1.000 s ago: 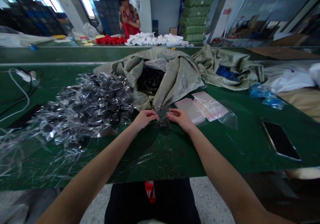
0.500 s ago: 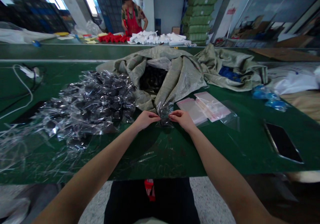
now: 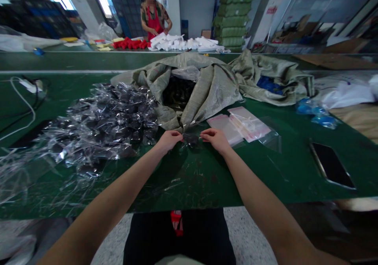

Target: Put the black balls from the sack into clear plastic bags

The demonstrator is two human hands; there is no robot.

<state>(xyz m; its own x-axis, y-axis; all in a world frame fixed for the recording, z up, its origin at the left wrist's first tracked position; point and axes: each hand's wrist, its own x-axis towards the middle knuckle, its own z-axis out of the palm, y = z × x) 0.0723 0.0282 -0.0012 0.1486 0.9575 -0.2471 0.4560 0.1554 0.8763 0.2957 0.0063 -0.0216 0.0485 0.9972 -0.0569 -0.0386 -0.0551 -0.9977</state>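
Observation:
Between my two hands is a small clear plastic bag (image 3: 191,139) with a dark item inside, just in front of the open woven sack (image 3: 211,91). My left hand (image 3: 171,139) pinches the bag's left edge. On the opposite side, my right hand (image 3: 215,138) has its fingertips closed on the right edge. Black rounded items (image 3: 178,93) show inside the sack's mouth. A heap of bagged dark items (image 3: 109,119) lies to the left. Flat clear bags (image 3: 248,125) with pinkish edges lie right of my right hand.
A phone (image 3: 332,164) lies at the right. Another sack (image 3: 298,88) holds blue items, with blue bagged pieces (image 3: 317,113) beside it. A white cable (image 3: 32,109) crosses the left side. Across the table, a person in a red apron stands behind red and white piles.
My left hand has shifted slightly left, and the hands are a little farther apart. The bag between them looks lower and flatter. Across the table, the person's hands have moved.

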